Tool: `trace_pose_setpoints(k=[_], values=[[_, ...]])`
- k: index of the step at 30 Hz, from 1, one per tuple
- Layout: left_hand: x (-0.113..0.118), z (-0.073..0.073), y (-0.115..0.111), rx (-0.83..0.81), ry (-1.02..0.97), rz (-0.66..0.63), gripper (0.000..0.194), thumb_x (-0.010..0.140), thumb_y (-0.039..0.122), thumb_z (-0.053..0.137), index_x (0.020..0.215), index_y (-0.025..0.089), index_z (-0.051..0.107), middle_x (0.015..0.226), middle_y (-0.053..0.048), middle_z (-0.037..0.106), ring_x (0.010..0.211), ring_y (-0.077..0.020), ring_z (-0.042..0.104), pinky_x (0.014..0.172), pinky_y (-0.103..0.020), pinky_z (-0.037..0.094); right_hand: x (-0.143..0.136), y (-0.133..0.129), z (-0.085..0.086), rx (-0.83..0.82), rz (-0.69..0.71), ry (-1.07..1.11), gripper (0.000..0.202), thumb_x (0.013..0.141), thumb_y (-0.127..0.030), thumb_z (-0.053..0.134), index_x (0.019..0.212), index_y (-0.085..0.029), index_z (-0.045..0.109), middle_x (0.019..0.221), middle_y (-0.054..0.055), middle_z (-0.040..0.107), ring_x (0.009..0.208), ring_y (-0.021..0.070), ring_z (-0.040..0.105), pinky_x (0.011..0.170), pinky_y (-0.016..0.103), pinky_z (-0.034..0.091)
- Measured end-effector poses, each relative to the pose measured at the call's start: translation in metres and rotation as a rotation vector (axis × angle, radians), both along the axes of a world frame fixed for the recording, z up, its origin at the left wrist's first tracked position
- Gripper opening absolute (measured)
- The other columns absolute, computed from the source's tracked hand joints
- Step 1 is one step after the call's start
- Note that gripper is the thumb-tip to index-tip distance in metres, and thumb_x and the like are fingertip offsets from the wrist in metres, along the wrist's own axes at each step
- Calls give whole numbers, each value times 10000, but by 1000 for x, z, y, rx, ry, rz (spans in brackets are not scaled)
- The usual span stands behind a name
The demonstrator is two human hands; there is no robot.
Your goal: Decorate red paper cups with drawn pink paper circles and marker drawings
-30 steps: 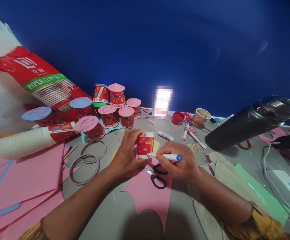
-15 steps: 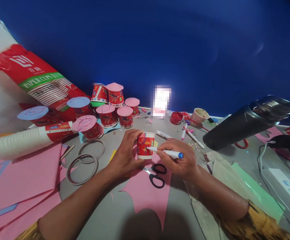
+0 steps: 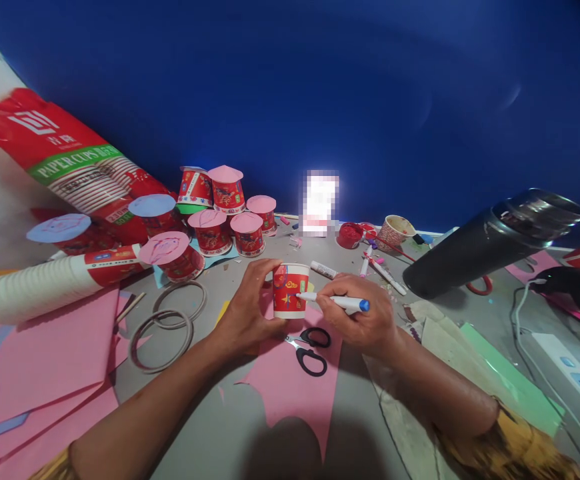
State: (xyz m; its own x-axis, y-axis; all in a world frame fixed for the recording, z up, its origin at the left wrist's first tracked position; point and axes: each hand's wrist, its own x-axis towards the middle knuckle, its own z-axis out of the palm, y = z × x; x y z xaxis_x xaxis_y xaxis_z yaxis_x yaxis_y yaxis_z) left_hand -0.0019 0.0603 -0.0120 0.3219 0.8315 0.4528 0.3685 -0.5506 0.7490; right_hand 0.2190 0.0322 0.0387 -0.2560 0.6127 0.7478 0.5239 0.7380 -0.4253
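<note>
A red paper cup (image 3: pixel 290 287) with a gold pattern is held upright by my left hand (image 3: pixel 247 300), thumb at its base and fingers at its rim. My right hand (image 3: pixel 363 313) grips a white marker (image 3: pixel 339 302) with a blue end, its tip against the cup's side beside a small blue mark. Below the cup, black-handled scissors (image 3: pixel 312 360) lie on a cut sheet of pink paper (image 3: pixel 295 393). Just behind the cup rests another white marker (image 3: pixel 323 269).
Red cups topped with pink paper discs (image 3: pixel 247 225) stand at the back left, near a stack of white cups (image 3: pixel 35 283) and a paper-cup bag (image 3: pixel 70 153). Tape rings (image 3: pixel 190 330) lie left. A black thermos (image 3: pixel 470 250), cloth and power strip (image 3: pixel 575 373) are right.
The marker tip has shifted slightly on the cup's side, and a blue mark now shows by the gold star. My right hand has moved a little to the right. The view has shifted slightly.
</note>
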Motion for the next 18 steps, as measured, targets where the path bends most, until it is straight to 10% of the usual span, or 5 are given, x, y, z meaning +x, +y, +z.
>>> trace_pose_setpoints(k=[18], values=[[0,5,0,-81,-82,-35,762,713,177,757,1404,294,457,1416,-95,495,1327,-295,552,1051,-514,580,2,-1,5,2,-34,-3,195,961,-195,594,780,-229,660,654,2,723,578,148,670,586,266,522]])
